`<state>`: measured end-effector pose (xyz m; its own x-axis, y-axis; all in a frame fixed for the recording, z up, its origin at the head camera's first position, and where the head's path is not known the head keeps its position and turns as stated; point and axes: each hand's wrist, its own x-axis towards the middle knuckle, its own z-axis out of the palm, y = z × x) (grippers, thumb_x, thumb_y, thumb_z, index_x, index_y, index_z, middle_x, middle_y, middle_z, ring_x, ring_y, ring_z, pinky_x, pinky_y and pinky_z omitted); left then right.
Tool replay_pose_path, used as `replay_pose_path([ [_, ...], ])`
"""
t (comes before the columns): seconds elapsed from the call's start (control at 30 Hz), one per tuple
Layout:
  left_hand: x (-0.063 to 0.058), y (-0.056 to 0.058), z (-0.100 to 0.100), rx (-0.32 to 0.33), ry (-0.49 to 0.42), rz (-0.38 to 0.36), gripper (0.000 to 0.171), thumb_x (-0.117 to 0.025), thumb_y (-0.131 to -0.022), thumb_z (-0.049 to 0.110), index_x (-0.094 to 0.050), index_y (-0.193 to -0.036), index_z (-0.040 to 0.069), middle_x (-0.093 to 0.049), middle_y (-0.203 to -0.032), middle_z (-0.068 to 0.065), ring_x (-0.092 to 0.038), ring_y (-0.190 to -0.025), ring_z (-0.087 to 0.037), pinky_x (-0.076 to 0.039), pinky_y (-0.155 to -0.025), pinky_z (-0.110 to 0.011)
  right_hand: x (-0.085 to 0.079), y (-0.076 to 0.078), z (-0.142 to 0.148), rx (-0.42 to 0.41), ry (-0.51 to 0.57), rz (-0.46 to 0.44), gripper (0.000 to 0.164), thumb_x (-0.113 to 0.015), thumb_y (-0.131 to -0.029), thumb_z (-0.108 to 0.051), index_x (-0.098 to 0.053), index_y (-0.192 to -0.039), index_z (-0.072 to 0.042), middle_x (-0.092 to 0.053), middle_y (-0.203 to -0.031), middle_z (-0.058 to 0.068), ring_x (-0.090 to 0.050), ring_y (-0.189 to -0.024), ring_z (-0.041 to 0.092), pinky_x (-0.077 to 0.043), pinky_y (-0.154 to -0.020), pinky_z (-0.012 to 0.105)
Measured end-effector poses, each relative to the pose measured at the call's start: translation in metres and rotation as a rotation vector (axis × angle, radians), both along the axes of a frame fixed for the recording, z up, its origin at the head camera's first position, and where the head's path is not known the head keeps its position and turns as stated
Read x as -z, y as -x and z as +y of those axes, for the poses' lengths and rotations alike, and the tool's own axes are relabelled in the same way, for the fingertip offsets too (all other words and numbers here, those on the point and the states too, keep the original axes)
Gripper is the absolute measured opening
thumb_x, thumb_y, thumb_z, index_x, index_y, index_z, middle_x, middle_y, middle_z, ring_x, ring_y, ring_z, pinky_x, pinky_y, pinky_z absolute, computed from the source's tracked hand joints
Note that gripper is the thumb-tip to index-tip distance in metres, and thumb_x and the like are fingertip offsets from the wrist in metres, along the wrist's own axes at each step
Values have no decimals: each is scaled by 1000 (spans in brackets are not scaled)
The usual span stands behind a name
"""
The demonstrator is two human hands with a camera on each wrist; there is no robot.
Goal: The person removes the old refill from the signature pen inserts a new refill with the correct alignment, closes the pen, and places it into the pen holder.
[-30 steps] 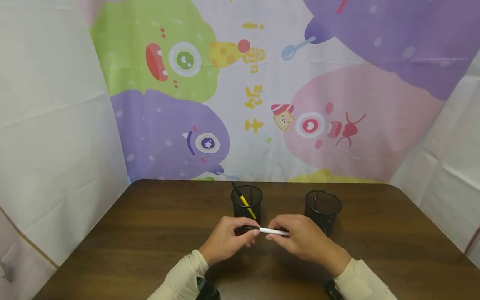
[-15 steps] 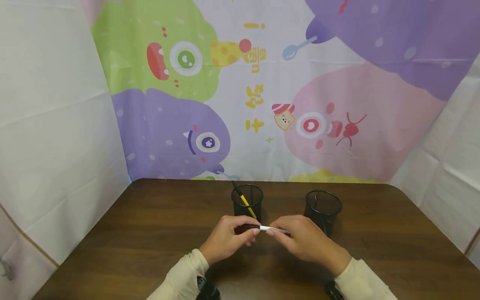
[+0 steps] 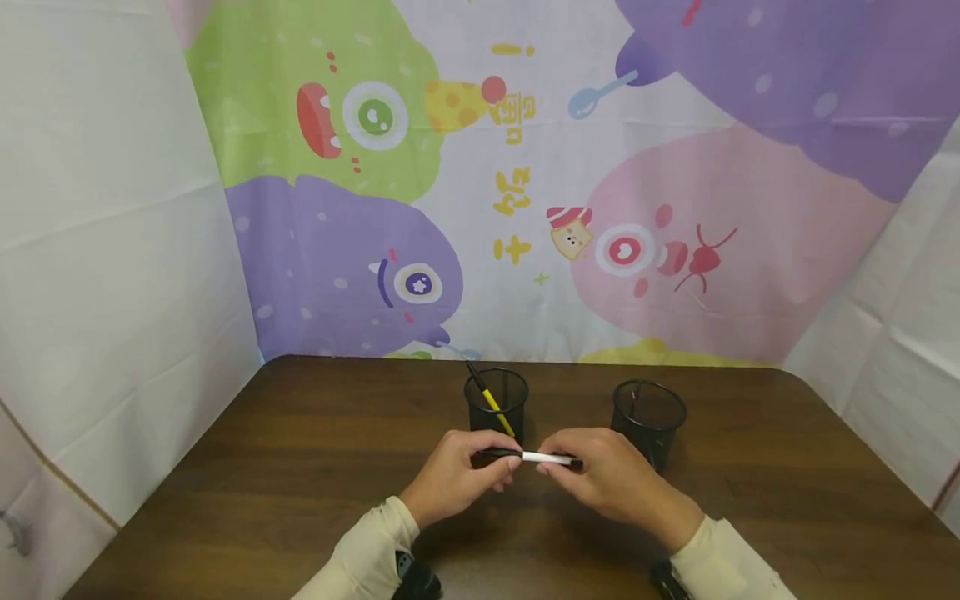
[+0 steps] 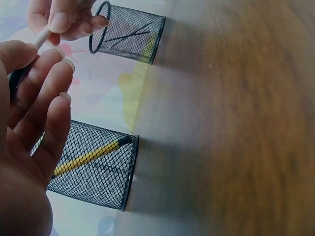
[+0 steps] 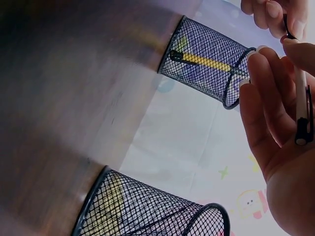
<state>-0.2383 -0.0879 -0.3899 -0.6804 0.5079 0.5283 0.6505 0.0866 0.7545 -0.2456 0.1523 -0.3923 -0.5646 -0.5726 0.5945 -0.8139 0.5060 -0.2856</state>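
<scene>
My left hand [image 3: 453,477] and right hand [image 3: 603,473] hold one pen [image 3: 546,457] level between them, above the table. Its middle is white and its left part black. The left thumb and fingers pinch the black part, partly covering it. On the white part, the right thumb and fingers pinch; in the right wrist view the white barrel [image 5: 301,93] ends in a black tip with a dark clip near the right palm. Just behind the hands stands a black mesh cup [image 3: 477,417] with a yellow-and-black pen [image 3: 492,403] leaning in it.
A second black mesh cup [image 3: 651,433] stands further right, behind the right hand; thin dark lines show in it, their kind unclear. The brown wooden table [image 3: 315,433] meets a cartoon-printed cloth [image 3: 517,317] at the back, with white cloth [image 3: 112,250] at the left side.
The pen has turned between the fingers: its right end looked white, then greyish, and now shows white with a dark end. Both hands stay in nearly the same place.
</scene>
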Motion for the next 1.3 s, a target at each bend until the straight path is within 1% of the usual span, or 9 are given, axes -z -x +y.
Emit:
replay_pose_path([
  [0.3,2,0,-1,9,-14,-32,12,-66,-95,-1,-71,-106,-3,-70,-76,-19,-68,-61,-23,-60,-58,-36,0,0,1,15,-7,-22,10,-80,-87,-17,-72,-92,-20,-65,-83,-17,-53,-66,-2,-48,-58,19],
  [0.43,2,0,-1,6,-11,-35,13,-66,-95,0,-71,-107,-3,-70,-76,-16,-68,-61,-23,-60,-59,-35,0,0,1,24,-11,-13,10,-80,-87,-16,-72,-92,-20,-65,-83,-17,-53,-65,-2,-47,-57,19],
  [0.67,1,0,-1,-3,-3,-55,11,-67,-95,0,-71,-105,-3,-71,-76,-13,-68,-61,-24,-60,-58,-38,0,0,1,48,-23,-18,10,-80,-87,-16,-73,-93,-20,-65,-82,-17,-51,-64,-2,-46,-57,19],
  [0.77,2,0,-1,-6,-3,-62,11,-67,-95,0,-71,-105,-3,-70,-76,-11,-69,-61,-24,-60,-59,-38,0,0,2,46,-23,-14,10,-80,-87,-15,-73,-93,-19,-66,-83,-17,-52,-65,-2,-47,-57,19],
  [0.83,3,0,-1,-5,-8,-62,11,-67,-95,0,-71,-104,-3,-70,-76,-13,-69,-61,-24,-60,-59,-39,0,0,2,42,-20,-9,10,-80,-87,-15,-73,-93,-19,-66,-83,-17,-52,-65,-2,-47,-57,19],
  [1.03,5,2,-1,-16,-10,-87,11,-67,-95,1,-71,-105,-2,-71,-77,-9,-69,-63,-27,-60,-59,-37,0,0,2,37,-22,1,10,-80,-87,-15,-73,-93,-19,-66,-84,-16,-53,-66,-2,-48,-58,19],
  [1.3,6,2,-3,-18,-9,-112,11,-67,-96,2,-71,-105,-2,-70,-77,-19,-69,-62,-26,-60,-60,-37,0,0,2,48,-24,-10,10,-80,-86,-15,-73,-92,-18,-66,-84,-16,-54,-67,-2,-49,-59,21],
])
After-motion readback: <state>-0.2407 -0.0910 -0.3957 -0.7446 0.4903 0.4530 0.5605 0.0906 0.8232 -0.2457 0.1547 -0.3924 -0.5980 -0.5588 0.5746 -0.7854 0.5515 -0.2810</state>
